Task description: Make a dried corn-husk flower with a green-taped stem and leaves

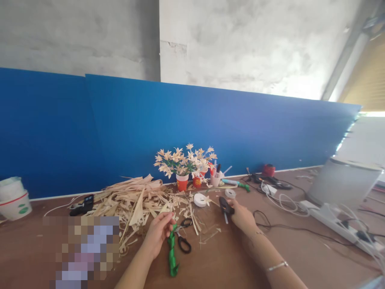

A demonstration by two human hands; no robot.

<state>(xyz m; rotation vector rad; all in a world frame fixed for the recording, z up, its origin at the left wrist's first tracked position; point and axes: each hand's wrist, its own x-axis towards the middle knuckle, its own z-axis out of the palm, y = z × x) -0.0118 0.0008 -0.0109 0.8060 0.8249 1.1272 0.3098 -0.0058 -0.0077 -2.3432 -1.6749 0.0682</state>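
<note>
My left hand (pixel 161 233) pinches the top of a twisted green ribbon strip (pixel 172 257), which hangs down over the brown table. Black-handled scissors (pixel 184 241) lie right beside it. My right hand (pixel 242 216) is closed on a black glue gun (pixel 225 206), with a pale translucent stick showing at its lower end. A white tape roll (pixel 199 200) and a smaller roll (pixel 230 193) sit near the glue gun. Between the hands, scraps of dry husk are scattered on the table.
A heap of dry husks (pixel 141 200) spreads at the left. Paper cups of husk flowers (pixel 182 182) stand by the blue partition (pixel 210 128). Cables and a power strip (pixel 339 226) run along the right, near a grey bin (pixel 343 184). White tubs (pixel 15 204) stand far left.
</note>
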